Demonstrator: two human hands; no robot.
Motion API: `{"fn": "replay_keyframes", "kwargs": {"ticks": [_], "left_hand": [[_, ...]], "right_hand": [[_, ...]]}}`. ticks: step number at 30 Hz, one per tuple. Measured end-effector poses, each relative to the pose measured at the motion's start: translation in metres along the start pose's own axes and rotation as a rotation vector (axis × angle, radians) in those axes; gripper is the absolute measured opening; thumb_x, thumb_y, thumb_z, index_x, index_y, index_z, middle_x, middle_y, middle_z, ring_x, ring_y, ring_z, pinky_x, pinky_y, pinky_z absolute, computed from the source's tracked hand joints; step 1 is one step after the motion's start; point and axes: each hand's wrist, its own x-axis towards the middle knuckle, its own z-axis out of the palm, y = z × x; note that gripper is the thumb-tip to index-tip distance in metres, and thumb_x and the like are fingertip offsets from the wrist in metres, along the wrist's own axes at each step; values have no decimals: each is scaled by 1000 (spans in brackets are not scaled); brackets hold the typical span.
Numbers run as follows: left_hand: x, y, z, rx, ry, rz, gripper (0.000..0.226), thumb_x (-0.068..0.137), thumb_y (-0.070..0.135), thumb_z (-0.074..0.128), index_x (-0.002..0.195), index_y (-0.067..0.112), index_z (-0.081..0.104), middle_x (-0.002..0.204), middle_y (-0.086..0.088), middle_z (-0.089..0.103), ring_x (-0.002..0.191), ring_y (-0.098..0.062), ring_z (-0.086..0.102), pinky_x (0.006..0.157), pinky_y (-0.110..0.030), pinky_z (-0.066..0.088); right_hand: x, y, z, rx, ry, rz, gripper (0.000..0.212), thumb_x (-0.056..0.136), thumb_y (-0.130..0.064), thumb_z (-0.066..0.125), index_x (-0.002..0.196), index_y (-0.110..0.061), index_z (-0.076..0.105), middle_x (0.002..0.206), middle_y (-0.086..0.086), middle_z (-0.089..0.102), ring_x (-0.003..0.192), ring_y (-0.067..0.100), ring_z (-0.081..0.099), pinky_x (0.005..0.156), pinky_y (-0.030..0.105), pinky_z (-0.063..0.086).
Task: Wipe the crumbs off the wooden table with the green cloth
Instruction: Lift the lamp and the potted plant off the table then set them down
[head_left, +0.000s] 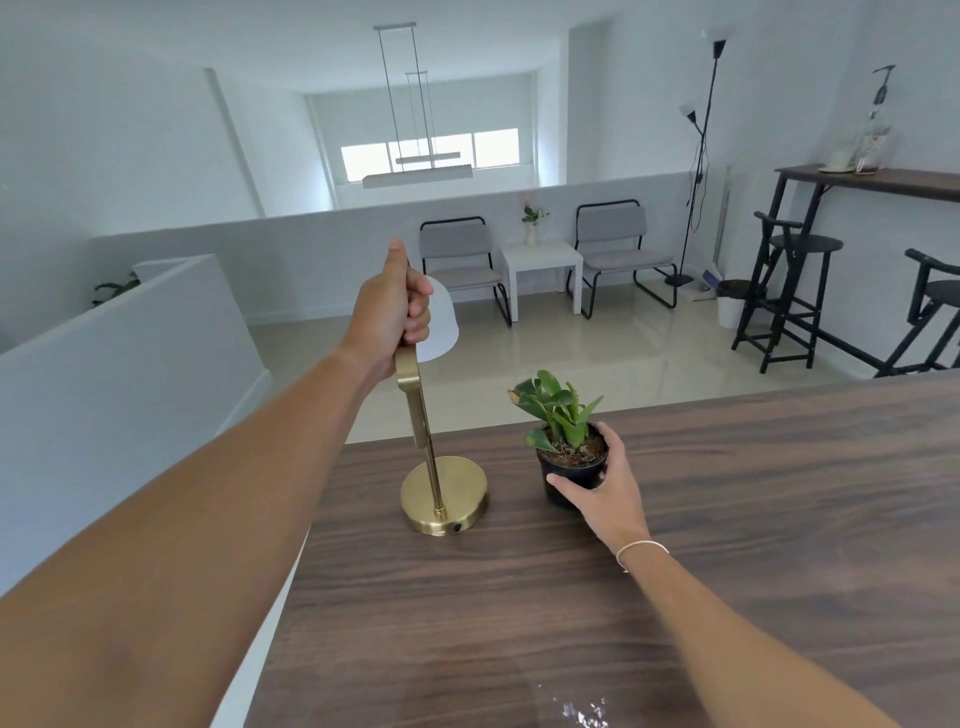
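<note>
A dark wooden table (727, 519) fills the lower right of the head view. Pale crumbs (584, 713) lie on it at the bottom edge of the frame. My left hand (392, 306) is closed around the upper stem of a brass table lamp (444, 493) with a white shade, whose round base rests near the table's far left corner. My right hand (605, 491) wraps around a small black pot holding a green plant (563, 441), standing just right of the lamp base. No green cloth is visible.
The table's far edge runs behind the lamp and plant, with a tiled floor below. Beyond are two grey chairs (618, 249), a white side table (540, 270), a floor lamp (698, 156) and black bar stools (795, 291) by a high counter.
</note>
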Motion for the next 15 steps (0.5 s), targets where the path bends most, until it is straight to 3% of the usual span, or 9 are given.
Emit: {"fn": "replay_keyframes", "kwargs": {"ticks": [3, 6, 9, 11, 15], "left_hand": [[-2, 1, -1, 38, 24, -13, 55, 93, 56, 31, 59, 18, 53, 41, 6, 38, 37, -11, 29, 38, -20, 27], [-5, 5, 0, 85, 77, -60, 56, 92, 57, 31, 71, 15, 61, 46, 5, 55, 40, -10, 45, 41, -20, 41], [-13, 8, -1, 95, 109, -94, 54, 93, 54, 30, 84, 14, 66, 68, 0, 71, 56, -11, 61, 59, -23, 55], [-22, 10, -4, 160, 142, -86, 51, 94, 51, 31, 93, 14, 66, 87, -4, 71, 72, -15, 62, 73, -27, 53], [-55, 19, -11, 273, 243, -62, 45, 95, 46, 31, 111, 13, 59, 106, -5, 62, 91, -20, 58, 80, -30, 46]], "right_hand": [[-2, -2, -4, -17, -15, -2, 95, 64, -29, 83, 140, -37, 28, 143, -6, 43, 131, 13, 43, 111, 36, 36], [-8, -6, -9, -35, -15, -6, 99, 65, -30, 83, 143, -34, 24, 147, -5, 38, 134, 12, 38, 112, 37, 34], [-16, -11, -17, -72, -21, -15, 101, 65, -33, 83, 145, -34, 21, 150, -6, 33, 136, 13, 35, 112, 37, 33], [-24, -15, -24, -100, -17, -25, 101, 65, -36, 82, 145, -35, 20, 150, -7, 33, 136, 13, 35, 111, 36, 33], [-44, -26, -45, -159, -21, -44, 100, 65, -42, 81, 144, -39, 20, 151, -7, 32, 137, 15, 35, 111, 40, 35]]}}
